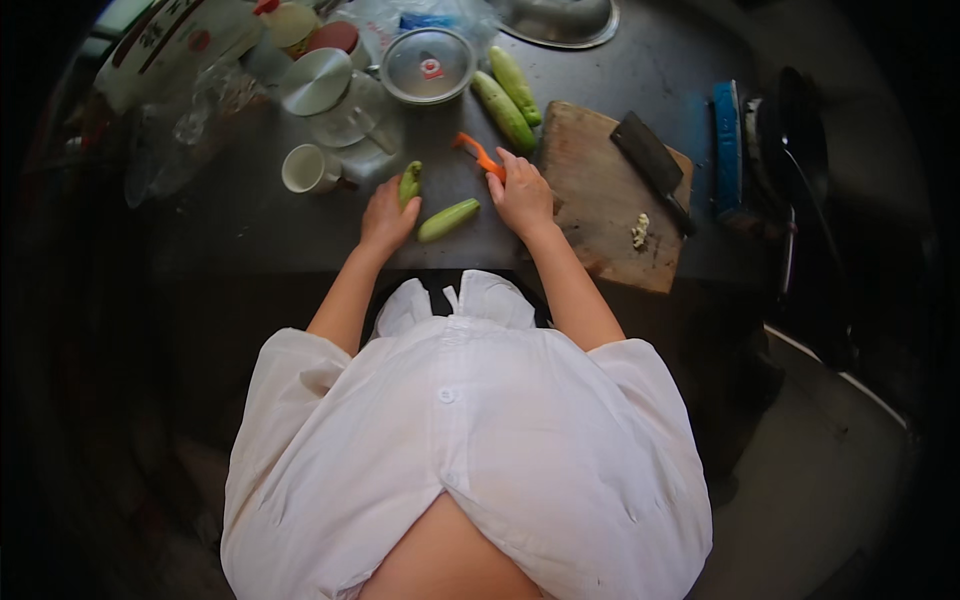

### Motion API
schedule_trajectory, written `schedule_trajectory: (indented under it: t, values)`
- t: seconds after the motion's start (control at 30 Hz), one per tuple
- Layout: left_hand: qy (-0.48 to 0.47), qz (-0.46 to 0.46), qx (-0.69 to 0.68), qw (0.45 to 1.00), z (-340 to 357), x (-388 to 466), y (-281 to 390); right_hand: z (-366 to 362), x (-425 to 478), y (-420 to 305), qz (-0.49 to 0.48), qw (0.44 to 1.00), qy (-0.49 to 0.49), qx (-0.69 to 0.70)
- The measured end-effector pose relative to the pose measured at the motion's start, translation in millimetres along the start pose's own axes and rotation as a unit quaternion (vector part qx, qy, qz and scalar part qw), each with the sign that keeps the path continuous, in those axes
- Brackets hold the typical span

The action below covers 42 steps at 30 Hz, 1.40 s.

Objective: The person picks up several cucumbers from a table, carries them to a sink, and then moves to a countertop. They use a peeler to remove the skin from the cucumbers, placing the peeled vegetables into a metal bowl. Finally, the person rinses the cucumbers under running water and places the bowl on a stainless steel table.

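Note:
My left hand (389, 217) is closed around a small green cucumber-like vegetable (409, 184), whose stem end points away from me. Between my hands, a second pale green vegetable (448, 220) lies on the dark metal countertop (480, 253). My right hand (523, 193) holds an orange-handled peeler (484, 157), its head pointing to the far left. Beyond that hand, two larger green vegetables (504, 109) lie side by side. At the right, a wooden cutting board (585, 165) bears a cleaver (649, 154) and a little heap of pale chopped pieces, perhaps garlic (640, 231).
A white mug (306, 169) stands left of my left hand. Behind it are a glass jar (349, 120), a lidded round bowl (427, 66) and plastic bags (195, 120). A metal basin (562, 26) sits at the far edge; a dark wok (806, 135) is at the right.

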State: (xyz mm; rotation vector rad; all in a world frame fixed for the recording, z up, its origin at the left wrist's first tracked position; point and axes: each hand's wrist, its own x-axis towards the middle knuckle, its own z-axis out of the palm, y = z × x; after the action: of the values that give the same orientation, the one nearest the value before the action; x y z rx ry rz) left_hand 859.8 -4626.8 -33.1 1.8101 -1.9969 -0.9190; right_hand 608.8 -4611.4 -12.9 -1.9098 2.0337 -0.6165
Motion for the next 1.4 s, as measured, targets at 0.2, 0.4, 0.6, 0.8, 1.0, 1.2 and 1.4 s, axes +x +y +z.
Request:
schedule_trajectory:
  t: [0.2, 0.4, 0.6, 0.8, 1.0, 1.2, 1.4]
  values:
    - [0.013, 0.016, -0.038, 0.999, -7.9, -0.9, -1.6, -81.4, -13.7, 155.7, 0.147, 0.969, 0.139, -0.141]
    - [0.018, 0.008, 0.02, 1.0, -3.4, -5.7, -2.8, -133.9, -35.0, 220.2, 0.238, 0.953, 0.11, -0.153]
    - [0.007, 0.027, 0.07, 0.997, -1.9, -6.4, 4.0, -120.3, -45.3, 207.0, 0.178, 0.963, 0.143, -0.141]
    - [0.011, 0.016, 0.045, 0.999, 0.4, -8.5, -5.3, -100.7, -39.7, 167.8, 0.076, 0.974, 0.159, -0.14]
    - [0.013, 0.006, -0.025, 1.0, -3.4, -12.1, -0.3, -77.8, -35.6, 90.9, -0.008, 0.988, 0.128, -0.087]
    - [0.02, 0.027, 0.025, 0.999, -5.4, -14.1, -5.7, -42.7, -34.7, 10.8, -0.125, 0.992, 0.001, -0.021]
    - [0.043, 0.087, 0.106, 0.99, -4.3, -20.7, -11.1, -4.6, -36.8, -40.3, -0.191, 0.974, -0.123, -0.016]
